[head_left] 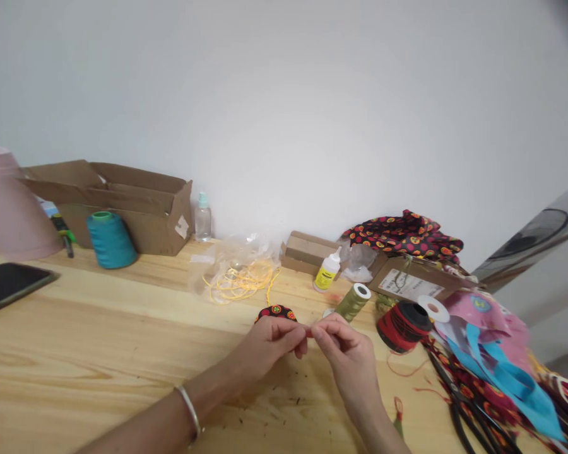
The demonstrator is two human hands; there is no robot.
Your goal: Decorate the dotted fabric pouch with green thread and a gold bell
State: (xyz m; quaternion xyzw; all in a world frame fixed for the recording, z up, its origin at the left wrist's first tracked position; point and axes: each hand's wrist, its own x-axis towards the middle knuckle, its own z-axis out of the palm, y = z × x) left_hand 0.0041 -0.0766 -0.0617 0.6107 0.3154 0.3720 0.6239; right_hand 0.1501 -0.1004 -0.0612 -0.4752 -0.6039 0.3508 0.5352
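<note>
My left hand point(275, 343) and my right hand point(348, 353) meet above the middle of the table, fingertips almost touching. Both are closed in a pinch, and what sits between the fingers is too small to make out. Just behind my left hand lies a rounded piece of dark fabric with orange and red flowers point(277, 310), partly hidden by that hand. Beyond my right hand an olive-green thread spool point(353, 302) leans on the tabletop. A small red loop with a green end point(398, 413) lies to the right of my right wrist.
On the right are a red cord spool point(404, 326), black-handled scissors point(464, 403), blue ribbon point(506, 372) and patterned cloth point(407, 233). Yellow cord point(241, 280) and a glue bottle point(327, 272) lie behind. Leftward stand a teal thread cone point(110, 241), cardboard box point(151, 224) and phone point(12, 284).
</note>
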